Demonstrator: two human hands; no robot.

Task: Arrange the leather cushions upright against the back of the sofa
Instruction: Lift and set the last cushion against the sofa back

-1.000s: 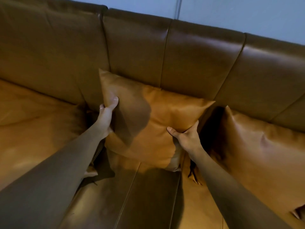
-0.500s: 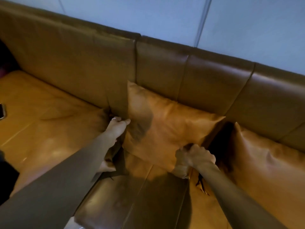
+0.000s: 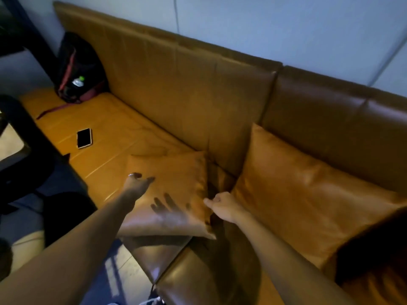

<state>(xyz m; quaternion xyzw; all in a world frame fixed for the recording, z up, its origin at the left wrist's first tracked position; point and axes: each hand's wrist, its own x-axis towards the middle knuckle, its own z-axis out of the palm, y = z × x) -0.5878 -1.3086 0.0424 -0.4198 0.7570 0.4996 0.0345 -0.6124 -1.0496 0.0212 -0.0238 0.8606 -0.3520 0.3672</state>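
Note:
A tan leather cushion [image 3: 176,172] lies flat on the sofa seat [image 3: 114,128], near the backrest [image 3: 187,95]. My left hand [image 3: 136,186] hovers just above its near left part, open with fingers spread, throwing a shadow on the leather. At the cushion's right edge, my right hand [image 3: 222,208] has its fingers curled around that edge. To the right, a larger tan cushion [image 3: 297,194] stands upright, leaning against the backrest. A darker leather piece [image 3: 154,254], perhaps another cushion, pokes out from under the flat one.
A phone [image 3: 84,138] lies face up on the seat to the left. A black and red backpack [image 3: 77,69] with a bottle stands in the far left corner. Dark furniture [image 3: 24,133] borders the sofa's left front. A blue-grey wall rises behind the sofa.
The view has swung left. Both hands have left the upright cushion, which stays against the backrest. My left hand has opened over the flat cushion and my right has moved to its edge.

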